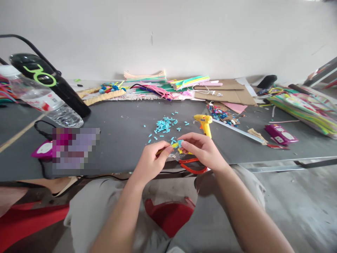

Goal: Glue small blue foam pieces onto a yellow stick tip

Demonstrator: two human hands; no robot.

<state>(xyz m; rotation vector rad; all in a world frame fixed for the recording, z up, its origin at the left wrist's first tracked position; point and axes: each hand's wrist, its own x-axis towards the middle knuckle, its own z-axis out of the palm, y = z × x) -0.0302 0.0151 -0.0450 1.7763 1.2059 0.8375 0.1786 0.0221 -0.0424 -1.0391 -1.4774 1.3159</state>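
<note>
**Yellow stem (174, 145) and blue piece (180, 143), held at the fingertips**

As I view it remotely, the left hand (154, 158) pinches the stem between thumb and forefinger; the right hand (201, 149) pinches the blue piece at the stem's far end. Whether the two are joined, I cannot tell. Both are near the front edge of the grey table (123, 123), with red-handled scissors (188, 161) just below the right hand. Loose blue bits (163, 124) and a yellow glue gun (205, 121) lie just beyond the fingers. I see bare tabletop left of the bits and right of the right hand.
</note>
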